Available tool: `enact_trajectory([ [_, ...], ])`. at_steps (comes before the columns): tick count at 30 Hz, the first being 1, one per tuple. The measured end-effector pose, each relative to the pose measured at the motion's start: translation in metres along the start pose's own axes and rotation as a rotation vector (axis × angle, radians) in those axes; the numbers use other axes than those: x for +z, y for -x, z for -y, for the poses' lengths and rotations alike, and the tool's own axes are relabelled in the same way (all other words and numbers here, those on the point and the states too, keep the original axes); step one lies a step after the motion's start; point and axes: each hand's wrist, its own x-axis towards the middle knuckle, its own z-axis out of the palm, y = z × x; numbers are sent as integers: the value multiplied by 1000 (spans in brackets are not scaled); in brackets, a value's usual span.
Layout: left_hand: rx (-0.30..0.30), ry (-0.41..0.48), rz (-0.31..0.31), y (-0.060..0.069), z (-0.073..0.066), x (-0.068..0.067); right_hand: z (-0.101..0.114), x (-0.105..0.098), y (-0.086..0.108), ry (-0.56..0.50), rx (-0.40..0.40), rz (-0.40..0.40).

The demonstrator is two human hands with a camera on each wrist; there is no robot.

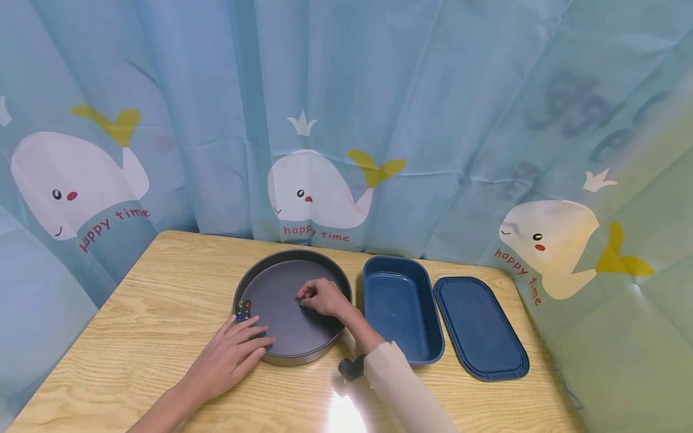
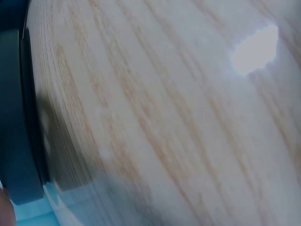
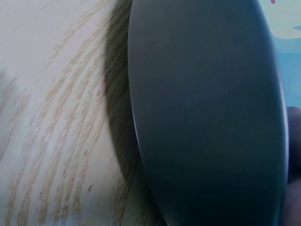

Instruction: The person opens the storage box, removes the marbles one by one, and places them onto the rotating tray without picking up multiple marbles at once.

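Note:
A round dark grey pan [image 1: 281,359] sits on the wooden table, its outer wall showing large in the right wrist view. My right hand [image 1: 323,297] reaches over its right side, fingers curled, pinching a small dark marble [image 1: 301,302] just above the pan floor; the fingers partly hide it. With fingers spread, my left hand [image 1: 233,358] lies over the front left rim. Several glass marbles [image 1: 244,310], green, red and blue among them, cluster inside the pan against the left wall, by the left fingertips. In the left wrist view, the hand is almost wholly out of sight.
Right of the pan stands a deep blue rectangular container [image 1: 400,310]. Its flat blue lid [image 1: 482,328] lies farther right. A black object [image 1: 351,368] on the table is partly covered by the right sleeve. Behind the table hangs a blue curtain [image 1: 335,72] with whales.

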Motion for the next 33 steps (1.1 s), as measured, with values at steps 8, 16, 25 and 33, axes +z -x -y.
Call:
enact_trajectory([
  [8, -3, 1, 4, 0, -1, -1, 1, 0, 1, -5, 8, 6],
  [16, -2, -6, 19, 0, 0, -1, 3, -4, 3, -34, -18, 2],
  [25, -11, -1, 31, 0, 0, -1, 3, -6, 5, -35, -12, -9],
  [33, -21, 3, 33, -1, -1, -2, 11, -12, 9, 3, -12, -21],
])
